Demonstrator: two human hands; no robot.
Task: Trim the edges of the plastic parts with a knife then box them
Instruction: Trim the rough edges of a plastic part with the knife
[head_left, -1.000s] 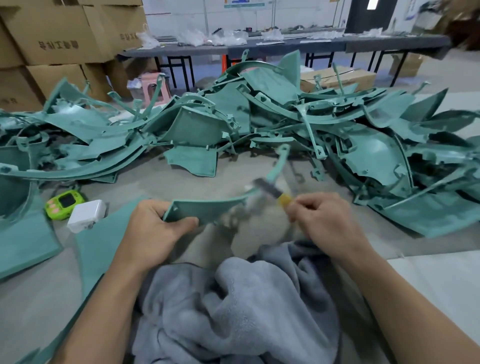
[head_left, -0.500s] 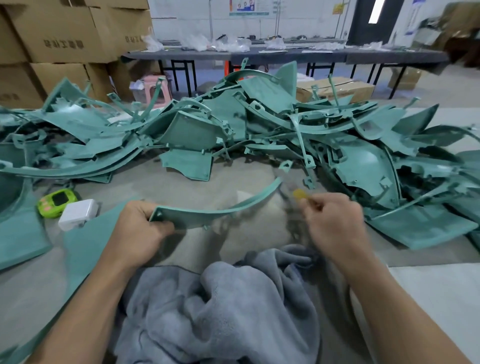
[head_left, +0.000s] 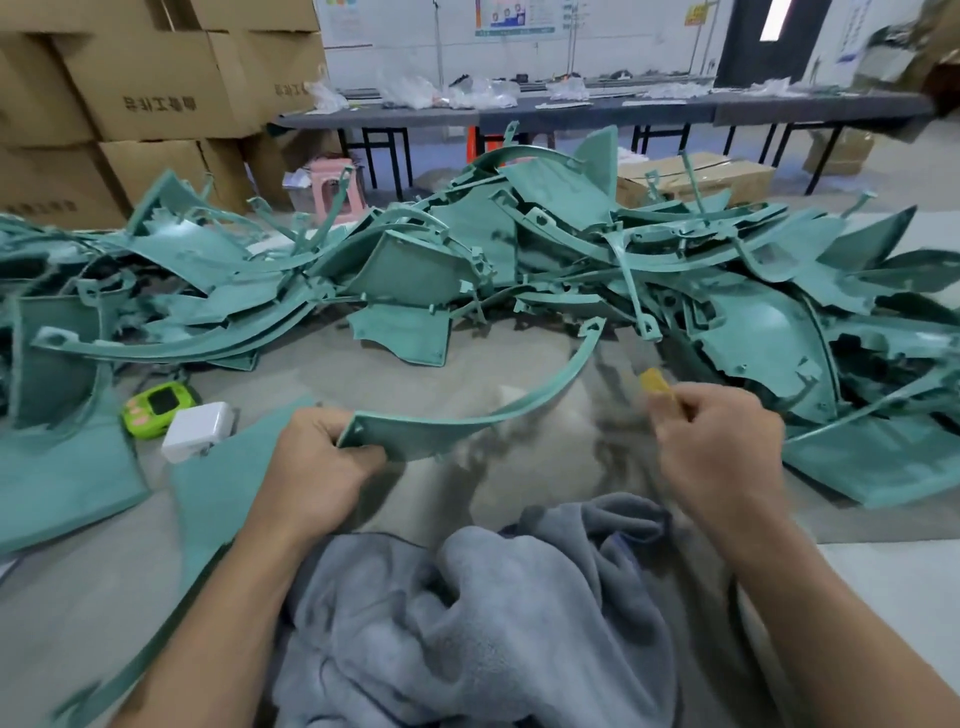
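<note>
Gripping the wide end of the curved plastic part (head_left: 426, 436) in our left hand (head_left: 317, 467), fingers curled round it, we pinch the yellow-handled knife (head_left: 655, 387) in our right hand (head_left: 722, 452), just right of the part's raised tip.

Teal curved plastic strip (head_left: 441, 430) is held raised just in front of the parts pile (head_left: 519, 249), wide end gripped, thin tip curving up toward the pile. Knife (head_left: 655, 387): yellow handle seen, also just in front of the pile; blade blurred.
</note>
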